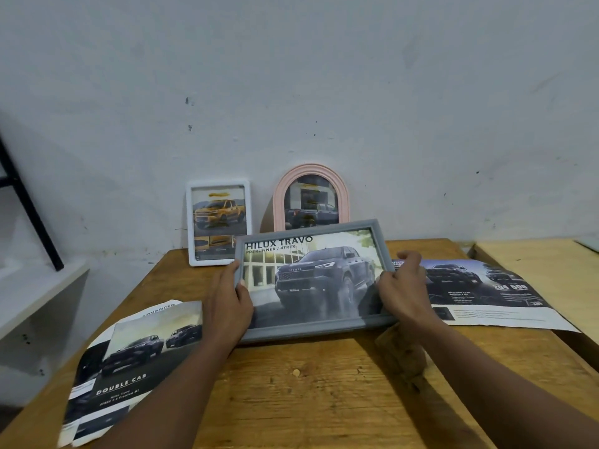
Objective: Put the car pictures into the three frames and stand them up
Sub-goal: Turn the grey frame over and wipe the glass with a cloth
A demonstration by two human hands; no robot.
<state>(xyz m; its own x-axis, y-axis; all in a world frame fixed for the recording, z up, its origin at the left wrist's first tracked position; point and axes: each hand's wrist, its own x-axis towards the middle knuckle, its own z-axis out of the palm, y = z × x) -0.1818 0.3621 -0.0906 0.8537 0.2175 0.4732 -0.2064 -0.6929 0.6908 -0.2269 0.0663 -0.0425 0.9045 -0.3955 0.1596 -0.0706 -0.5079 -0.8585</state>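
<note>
Though flat, brochures (136, 361) beside frame (311, 329)

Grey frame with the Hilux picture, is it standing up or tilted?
Tilted, not standing on its own. The grey frame leans back, with the left hand and right hand gripping its two short sides.
</note>
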